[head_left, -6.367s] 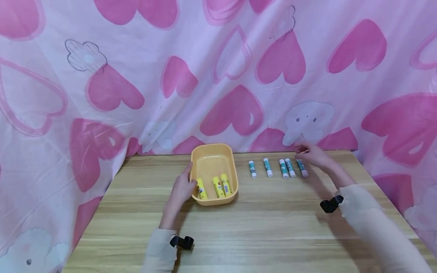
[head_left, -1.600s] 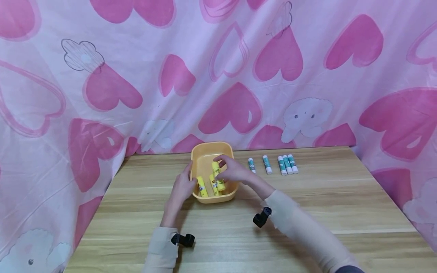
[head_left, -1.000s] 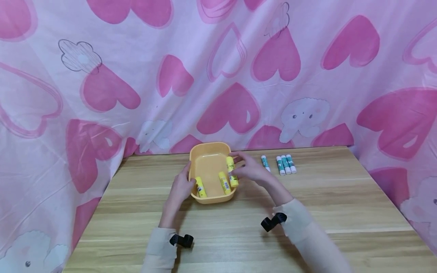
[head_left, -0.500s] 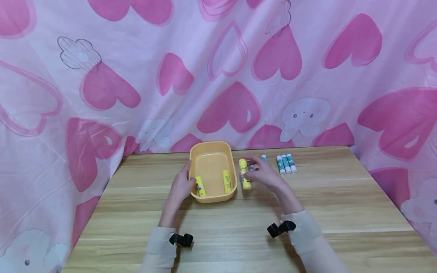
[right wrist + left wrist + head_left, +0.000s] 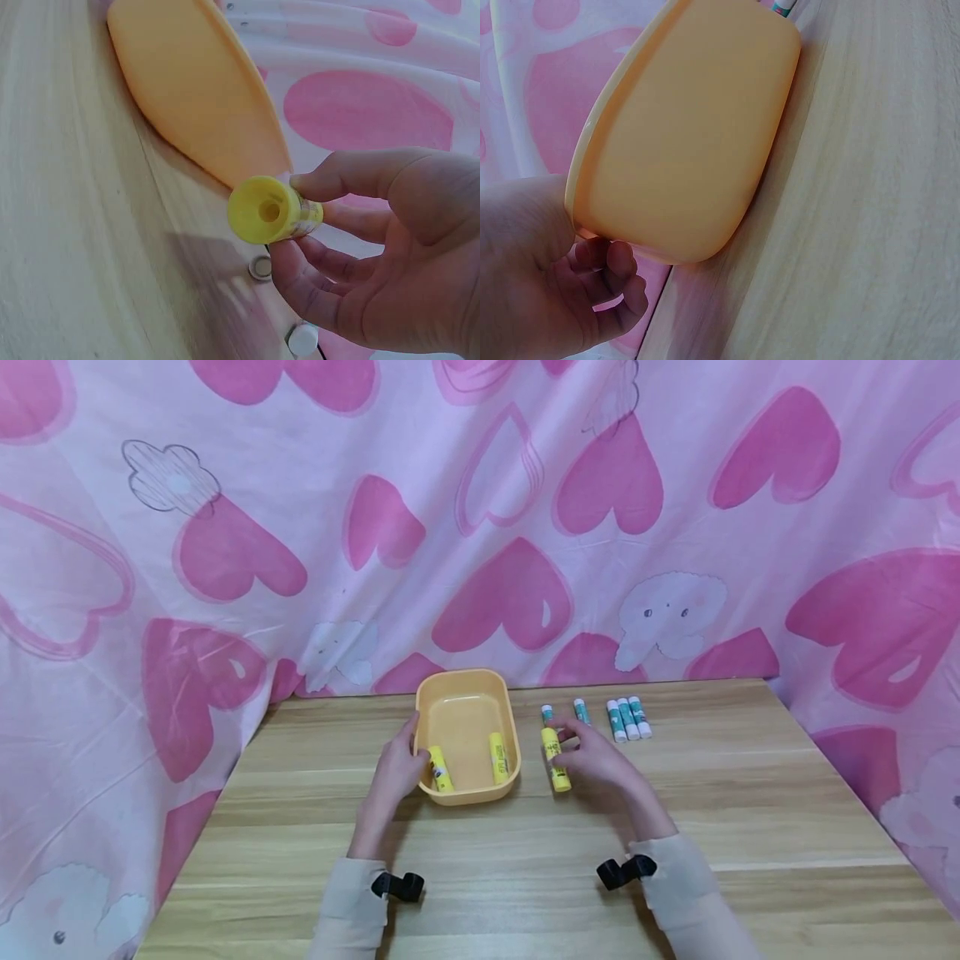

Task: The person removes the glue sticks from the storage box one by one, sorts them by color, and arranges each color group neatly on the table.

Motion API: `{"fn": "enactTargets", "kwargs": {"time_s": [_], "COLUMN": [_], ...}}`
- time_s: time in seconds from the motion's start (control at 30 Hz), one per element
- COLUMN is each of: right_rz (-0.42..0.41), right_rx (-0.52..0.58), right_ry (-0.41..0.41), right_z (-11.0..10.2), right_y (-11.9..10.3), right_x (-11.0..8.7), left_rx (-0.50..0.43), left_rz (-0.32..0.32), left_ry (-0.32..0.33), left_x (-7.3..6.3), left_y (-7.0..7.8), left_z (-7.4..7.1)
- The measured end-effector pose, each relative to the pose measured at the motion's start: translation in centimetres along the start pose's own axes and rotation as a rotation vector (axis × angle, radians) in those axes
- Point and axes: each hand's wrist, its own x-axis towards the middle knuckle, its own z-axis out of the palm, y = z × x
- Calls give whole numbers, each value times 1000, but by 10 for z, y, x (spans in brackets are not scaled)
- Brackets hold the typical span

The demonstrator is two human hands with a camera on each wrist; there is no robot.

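My left hand (image 5: 397, 768) grips the left rim of a yellow-orange plastic tray (image 5: 514, 718); in the left wrist view its fingers curl at the rim beside the tray's outer wall (image 5: 682, 142). Inside the tray lie two yellow glue sticks, one at the left (image 5: 441, 770) and one at the right (image 5: 498, 758). To the tray's right, my right hand (image 5: 600, 758) pinches another yellow glue stick (image 5: 556, 762) between thumb and fingers. In the right wrist view, this glue stick (image 5: 259, 210) shows its hollow round end and hangs above the table.
Several green glue sticks with white ends lie along the table's back: three side by side (image 5: 625, 720), one to their left (image 5: 581, 712), and one (image 5: 547, 713) partly behind the right hand. A pink heart-patterned cloth (image 5: 502, 593) hangs behind the wooden table (image 5: 480, 877).
My right hand has lifted a yellow glue stick from the tray and carried it right. Earlier, it moved the rightmost green glue stick against its neighbours. The left hand stays on the tray.
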Motion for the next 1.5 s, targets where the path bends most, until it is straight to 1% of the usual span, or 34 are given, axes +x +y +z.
{"fn": "enactTargets", "kwargs": {"time_s": [0.07, 0.3, 0.4, 0.6, 0.73, 0.93, 1.07, 1.2, 1.33, 1.5], "right_rz": [7, 40, 50, 71, 84, 70, 64, 80, 105, 75], "right_rx": [-10, 22, 17, 46, 44, 9, 26, 35, 29, 35], "right_ry": [3, -16, -17, -25, -23, -11, -11, -2, 18, 26], "right_z": [0, 2, 3, 5, 6, 5, 4, 2, 2, 0], "right_y": [2, 9, 12, 14, 15, 18, 19, 19, 17, 13], "right_x": [0, 5, 6, 7, 9, 10, 10, 9, 9, 7], "left_rx": [-1, -14, -17, -4, -8, 7, 4, -9, -10, -12], "left_rz": [-2, -9, -14, -6, -1, 8, 1, -13, -14, -11], "left_ry": [1, -5, -3, 3, 4, 6, 2, -9, -10, -10], "left_x": [0, 0, 0, 0, 1, 0, 1, 1, 0, -1], "left_y": [1, 1, 0, -2, -3, -2, -1, 1, 1, 2], "left_z": [0, 1, 1, 0, -1, 0, 1, 1, 1, 0]}}
